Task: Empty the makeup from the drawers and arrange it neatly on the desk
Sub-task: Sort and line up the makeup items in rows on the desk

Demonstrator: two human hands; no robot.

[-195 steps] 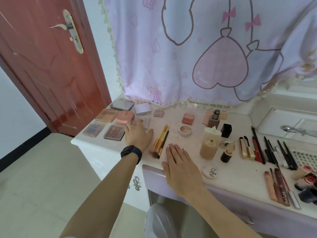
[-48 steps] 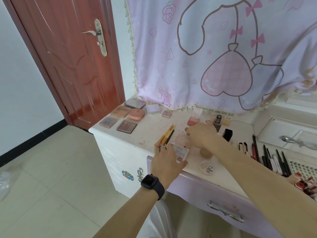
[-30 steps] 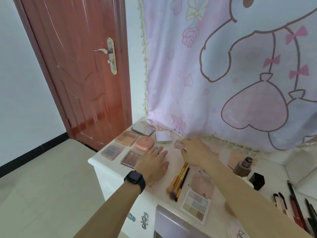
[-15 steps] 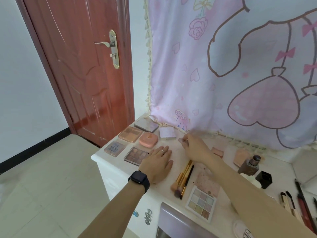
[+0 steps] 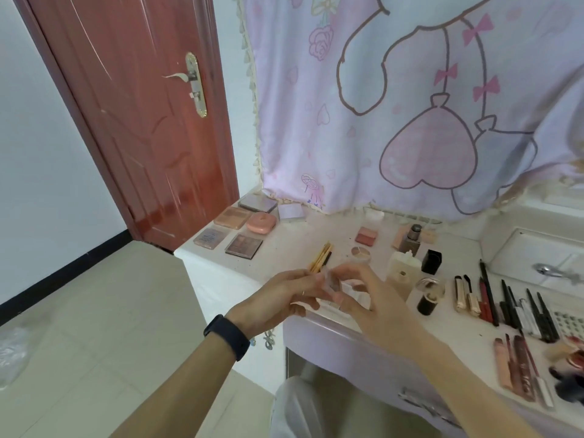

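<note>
Compact point(image 5: 335, 283): small, clear, squarish, no marked long axis; blurred. It is held in the air over the front edge of the desk point(image 5: 284, 245), just this side of the brushes point(image 5: 320, 262). Right hand point(image 5: 376, 306) pinches it, index arched over the top, thumb below. Left hand point(image 5: 281, 300) meets it from the left, fingers nearly straight; grasp or mere touch, cannot tell. Palettes point(image 5: 243, 246) lie left and beyond, so the left hand is nearer.

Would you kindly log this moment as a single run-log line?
phase: arranging | right hand: pinches small clear case | left hand: fingertips at case, hold unclear | desk: palettes, brushes, pencils laid out
</note>
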